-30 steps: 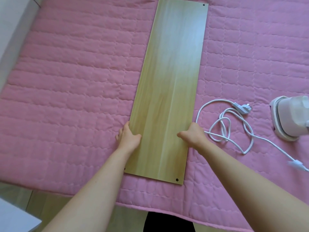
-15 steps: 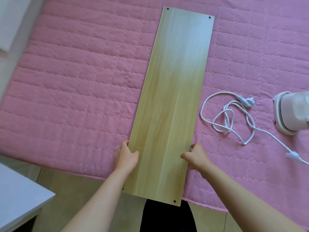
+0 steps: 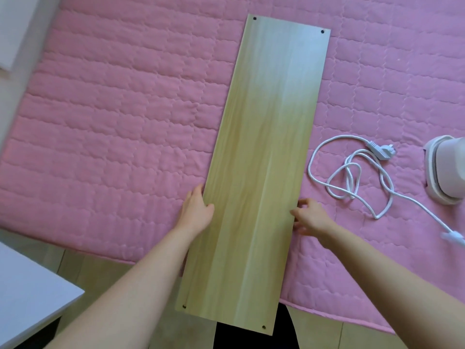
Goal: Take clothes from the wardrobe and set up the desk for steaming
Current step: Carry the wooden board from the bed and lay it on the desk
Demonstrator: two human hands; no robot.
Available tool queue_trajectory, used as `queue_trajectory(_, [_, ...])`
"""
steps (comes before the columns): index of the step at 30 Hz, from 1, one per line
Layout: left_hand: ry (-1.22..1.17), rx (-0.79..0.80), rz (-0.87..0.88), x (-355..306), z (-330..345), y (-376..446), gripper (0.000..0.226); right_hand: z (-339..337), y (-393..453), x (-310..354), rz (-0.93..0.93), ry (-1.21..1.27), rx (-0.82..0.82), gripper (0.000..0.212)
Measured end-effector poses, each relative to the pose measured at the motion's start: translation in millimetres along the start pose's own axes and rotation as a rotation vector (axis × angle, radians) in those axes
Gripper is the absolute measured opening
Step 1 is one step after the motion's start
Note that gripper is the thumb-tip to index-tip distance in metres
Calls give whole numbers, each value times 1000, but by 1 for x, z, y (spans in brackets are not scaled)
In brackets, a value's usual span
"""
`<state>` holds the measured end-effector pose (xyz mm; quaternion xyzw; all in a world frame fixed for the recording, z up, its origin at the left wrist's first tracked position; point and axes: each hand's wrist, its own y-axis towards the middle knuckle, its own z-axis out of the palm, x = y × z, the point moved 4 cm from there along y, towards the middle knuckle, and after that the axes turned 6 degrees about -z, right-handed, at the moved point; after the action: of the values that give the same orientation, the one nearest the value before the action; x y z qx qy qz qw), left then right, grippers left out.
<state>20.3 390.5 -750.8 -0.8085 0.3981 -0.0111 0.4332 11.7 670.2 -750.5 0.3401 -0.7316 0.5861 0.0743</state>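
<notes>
On the pink quilted bedspread lies our wooden board, near end overhanging. Our left hand grips its left edge; our right hand, fingers loose, touches the right.

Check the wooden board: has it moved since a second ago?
Yes. The wooden board has slid toward the person: its near end now overhangs the pink quilt's edge, where earlier it lay fully on the quilt.

The long rectangular wooden board is pale yellow-green with lengthwise grain and a small dark hole at each corner. The quilted bed cover is pink, stitched in wavy-edged blocks. The coiled power cord is white, as is the rounded steamer.
</notes>
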Motion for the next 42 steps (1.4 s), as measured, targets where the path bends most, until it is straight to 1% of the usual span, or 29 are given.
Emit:
queue_trajectory(1, [-16,-4,0,-12,-5,7,62,-3,8,8,-33,-25,-33,10])
queue_trajectory(3, [-49,7,9,-33,-10,21,64,-11,22,20,-103,-162,-121,21])
queue_trajectory(4, [-64,22,19,-41,-11,29,67,-14,26,27,-132,-242,-146,23])
queue_trajectory(6, [-73,36,9,-49,-13,43,75,-16,32,39,-161,-323,-144,23])
queue_trajectory(8, [-44,54,-22,-52,-10,50,80,-17,34,48,-139,-314,-140,21])
queue_trajectory(10, [4,53,-45,-53,-7,47,80,-20,32,53,-121,-312,-171,14])
queue_trajectory(14, [50,16,-60,-48,1,42,81,-22,28,50,-76,-235,-209,28])
queue_trajectory(16, [41,21,-62,-37,1,38,81,-16,24,42,-62,-237,-192,29])
queue_trajectory(19, [4,30,-63,-12,0,24,78,0,7,25,-37,-254,-157,23])
queue_trajectory(22, [17,22,-59,17,-1,5,73,22,-16,4,-13,-244,-100,18])
queue_trajectory(24, [-2,10,-55,35,-3,-6,69,38,-31,-9,-43,-238,-49,21])
queue_trajectory(27, [-90,-18,-71,51,-5,-15,53,52,-45,-27,-49,-239,22,28])
queue_trajectory(29, [-104,-29,-97,55,-7,-13,41,54,-44,-34,-15,-226,72,27])
queue_trajectory(31, [-79,-48,-103,52,-11,-5,34,49,-34,-33,-3,-272,98,21])
queue_trajectory(33, [-75,-86,-110,45,-17,7,33,38,-21,-24,-14,-353,117,16])
queue_trajectory(35, [-100,-80,-151,37,-21,19,34,27,-7,-12,-14,-365,106,22])
queue_trajectory(36, [-121,-50,-170,34,-21,24,34,23,-1,-7,-2,-329,113,23])
queue_trajectory(38, [-137,20,-192,30,-17,30,38,21,5,1,56,-242,132,18])
queue_trajectory(40, [-130,54,-218,30,-15,31,44,24,7,4,106,-207,143,13])
queue_trajectory(42, [-162,74,-242,31,-15,30,45,29,6,3,126,-178,152,11])
